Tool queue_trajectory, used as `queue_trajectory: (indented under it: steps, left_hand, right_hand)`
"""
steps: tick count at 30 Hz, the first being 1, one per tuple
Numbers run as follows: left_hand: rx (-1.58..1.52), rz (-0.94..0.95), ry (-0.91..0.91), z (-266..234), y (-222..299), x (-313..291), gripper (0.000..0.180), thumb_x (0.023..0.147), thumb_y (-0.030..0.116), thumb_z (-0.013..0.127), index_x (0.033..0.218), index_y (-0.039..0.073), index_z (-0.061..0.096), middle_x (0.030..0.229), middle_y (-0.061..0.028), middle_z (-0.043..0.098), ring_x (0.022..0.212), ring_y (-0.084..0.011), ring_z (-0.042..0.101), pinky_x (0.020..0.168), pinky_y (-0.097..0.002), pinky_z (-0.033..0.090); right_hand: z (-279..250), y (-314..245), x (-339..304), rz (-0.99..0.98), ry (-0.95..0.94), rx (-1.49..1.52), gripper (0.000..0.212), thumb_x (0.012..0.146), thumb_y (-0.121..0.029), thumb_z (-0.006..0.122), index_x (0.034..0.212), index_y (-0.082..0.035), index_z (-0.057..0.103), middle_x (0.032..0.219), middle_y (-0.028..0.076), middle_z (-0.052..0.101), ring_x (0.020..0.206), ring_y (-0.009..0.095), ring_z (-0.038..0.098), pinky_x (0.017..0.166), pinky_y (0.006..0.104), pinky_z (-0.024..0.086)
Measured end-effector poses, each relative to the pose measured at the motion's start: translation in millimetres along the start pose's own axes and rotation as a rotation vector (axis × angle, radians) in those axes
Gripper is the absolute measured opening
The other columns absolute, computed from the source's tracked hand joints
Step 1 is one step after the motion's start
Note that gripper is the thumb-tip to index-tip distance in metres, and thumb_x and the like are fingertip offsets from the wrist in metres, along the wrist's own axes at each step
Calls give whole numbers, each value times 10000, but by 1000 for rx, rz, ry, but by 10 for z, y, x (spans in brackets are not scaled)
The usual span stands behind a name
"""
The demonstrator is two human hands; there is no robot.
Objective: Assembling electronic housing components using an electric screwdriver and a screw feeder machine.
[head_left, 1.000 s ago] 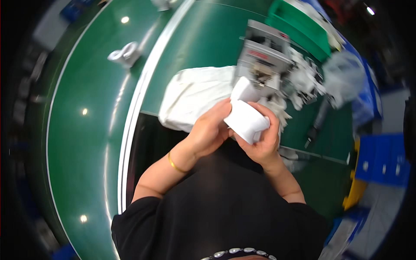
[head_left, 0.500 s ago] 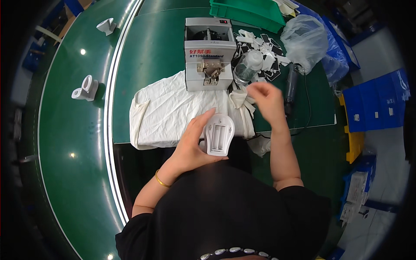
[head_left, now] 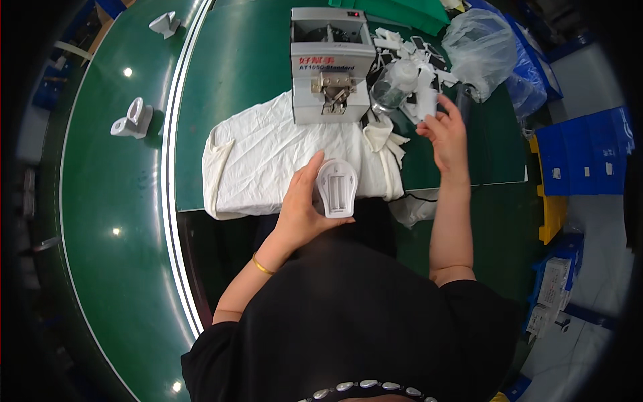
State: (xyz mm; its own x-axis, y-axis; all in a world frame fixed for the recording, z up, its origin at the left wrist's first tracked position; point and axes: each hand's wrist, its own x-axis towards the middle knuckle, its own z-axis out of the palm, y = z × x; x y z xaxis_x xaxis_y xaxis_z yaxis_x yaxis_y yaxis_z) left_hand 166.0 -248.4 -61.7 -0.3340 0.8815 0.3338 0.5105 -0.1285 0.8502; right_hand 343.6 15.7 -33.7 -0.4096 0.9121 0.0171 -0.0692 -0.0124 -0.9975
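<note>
My left hand [head_left: 303, 204] grips a white plastic housing [head_left: 337, 189] by its sides, over the near edge of the cloth. The housing is rounded at the far end and narrower at the near end, with an open battery compartment facing up. My right hand [head_left: 447, 137] is at the near side of a pile of white and black parts [head_left: 418, 57]. Between its thumb and finger is a flat white plastic piece [head_left: 426, 106]; the fingertips partly hide the contact. A clear plastic jar [head_left: 386, 97] stands just left of it.
A grey bench machine [head_left: 331, 67] stands behind the white cloth [head_left: 261, 161] on the green table. White two-holed parts [head_left: 132, 119] sit on the green surface to the left. At the right are a clear plastic bag [head_left: 479, 47], a dark corded tool [head_left: 465, 100] and blue bins [head_left: 583, 154].
My right hand has moved right and away from me, from beside the cloth's knotted end to the pile, where a white piece is now at its fingers. My left hand keeps the housing.
</note>
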Motion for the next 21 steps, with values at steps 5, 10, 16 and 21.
queue_trajectory:
  steps: [5, 10, 16, 21]
  left_hand:
    - [29, 47, 15, 19, -4, 33, 1173, 518, 171, 942, 1476, 0, 287, 1333, -150, 547, 1172, -374, 514, 998, -428, 446]
    - [-48, -6, -19, 6, -30, 34, 1186, 524, 169, 939, 1480, -14, 262, 1352, -150, 532, 1190, -374, 500, 1012, -430, 433]
    - [-133, -34, -35, -9, -64, 6, 1178, 540, 164, 931, 1486, -10, 251, 1364, -156, 516, 1210, -373, 487, 1026, -432, 422]
    - [-96, -43, -29, -7, -99, -38, 1180, 532, 179, 936, 1482, -4, 259, 1383, -176, 488, 1217, -377, 484, 1031, -433, 420]
  right_hand:
    - [225, -413, -391, 22, -268, 90, 614, 912, 35, 490, 1488, -53, 298, 1132, 142, 595, 836, 176, 644, 738, 307, 576]
    - [617, -446, -662, -35, -431, 13, 616, 857, 48, 479, 1457, 20, 341, 1196, 121, 576, 1005, 170, 608, 893, 318, 498]
    - [682, -171, -792, -14, -535, -145, 408, 895, 16, 549, 1302, 36, 526, 1104, 43, 602, 964, 95, 566, 872, 264, 449]
    - [808, -227, -937, 39, -615, -169, 280, 941, -16, 584, 1217, 23, 565, 1023, 26, 612, 925, 73, 562, 837, 239, 445]
